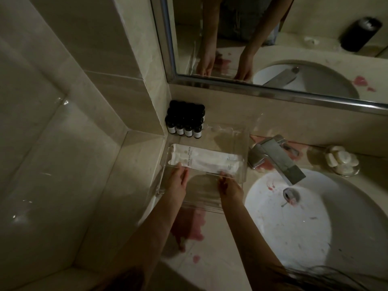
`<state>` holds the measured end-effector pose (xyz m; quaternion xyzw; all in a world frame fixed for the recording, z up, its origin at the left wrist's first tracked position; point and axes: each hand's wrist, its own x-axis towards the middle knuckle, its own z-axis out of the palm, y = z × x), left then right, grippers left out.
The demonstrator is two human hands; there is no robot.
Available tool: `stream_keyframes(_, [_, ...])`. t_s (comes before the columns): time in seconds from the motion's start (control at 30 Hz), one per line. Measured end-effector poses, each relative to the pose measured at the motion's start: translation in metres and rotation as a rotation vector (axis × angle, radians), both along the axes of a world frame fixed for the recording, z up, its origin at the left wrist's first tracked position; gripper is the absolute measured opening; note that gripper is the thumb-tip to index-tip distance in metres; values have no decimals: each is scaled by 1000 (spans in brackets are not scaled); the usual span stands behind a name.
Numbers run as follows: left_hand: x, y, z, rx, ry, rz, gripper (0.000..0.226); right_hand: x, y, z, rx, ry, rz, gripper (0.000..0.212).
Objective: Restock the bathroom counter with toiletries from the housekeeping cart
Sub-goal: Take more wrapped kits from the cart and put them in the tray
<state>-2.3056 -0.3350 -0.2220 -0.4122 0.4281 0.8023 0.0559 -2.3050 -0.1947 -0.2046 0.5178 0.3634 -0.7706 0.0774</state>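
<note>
A clear acrylic tray (237, 141) sits on the counter left of the sink. Inside it lie white toiletry packets (207, 159) side by side in a row. My left hand (178, 178) touches the left end of the packets with its fingers fairly straight. My right hand (228, 183) is at their right end, fingertips on the nearest packet; whether it pinches the packet is unclear. Several small dark bottles (184, 122) with white labels stand in the corner behind the tray.
A chrome faucet (277, 158) juts over the white sink basin (294, 227) at right. A glass dish of soap bars (342, 161) sits behind the basin. Pink stains (189, 227) mark the counter. The mirror (273, 49) above reflects my arms. A tiled wall closes the left side.
</note>
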Motion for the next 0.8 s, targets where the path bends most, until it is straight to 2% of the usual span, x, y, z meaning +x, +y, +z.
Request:
stream_keyframes(0.07, [0,-5,4,73,-66,8,28,0,1,0,6,-3,24,11])
stream_keyframes(0.1, [1,-6,7,178,-76,45,20,1,1,1,4,-4,32,11])
stream_keyframes(0.17, [5,-8,10,254,-75,66,16,3,3,1,5,-5,47,11])
stream_keyframes(0.4, [3,-9,14,209,-67,118,26,6,3,4,190,11,162,17])
stream_keyframes(0.6, [4,-7,15,153,-32,102,39,15,7,6,106,65,143,40])
stream_keyframes(0.7, [4,-8,16,438,0,150,33,19,8,5,40,95,144,38])
stream_keyframes(0.73, [6,-7,18,377,22,128,29,20,8,4,19,100,145,38])
stream_keyframes(0.8, [9,-3,29,408,50,231,34,21,8,4,-19,111,131,38])
